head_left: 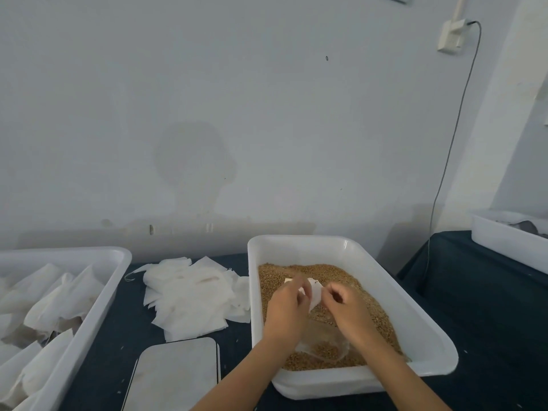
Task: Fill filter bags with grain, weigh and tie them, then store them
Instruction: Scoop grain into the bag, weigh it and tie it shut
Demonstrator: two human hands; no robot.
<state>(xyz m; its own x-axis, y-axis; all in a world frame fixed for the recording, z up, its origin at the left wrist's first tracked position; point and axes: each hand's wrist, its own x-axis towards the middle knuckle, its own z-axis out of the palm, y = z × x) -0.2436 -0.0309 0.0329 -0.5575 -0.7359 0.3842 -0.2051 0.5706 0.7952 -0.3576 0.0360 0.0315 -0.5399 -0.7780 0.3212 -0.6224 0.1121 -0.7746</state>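
Observation:
A white plastic tub [385, 280] holds brown grain [370, 307]. Above the grain, my left hand [286, 307] and my right hand [345, 307] both pinch the top of a small white filter bag [315, 293] between them. A clear plastic scoop or cup [323, 342] lies in the grain under my wrists. A loose pile of empty filter bags [189, 295] lies on the dark cloth to the left of the tub. A flat metal scale plate [178, 375] sits at the front, left of the tub.
At the left stands a white tub [98, 301] with several filled white bags [50, 304]. Another white tub [504, 241] sits at the back right on a second dark table. A cable [444, 173] hangs down the wall from a socket.

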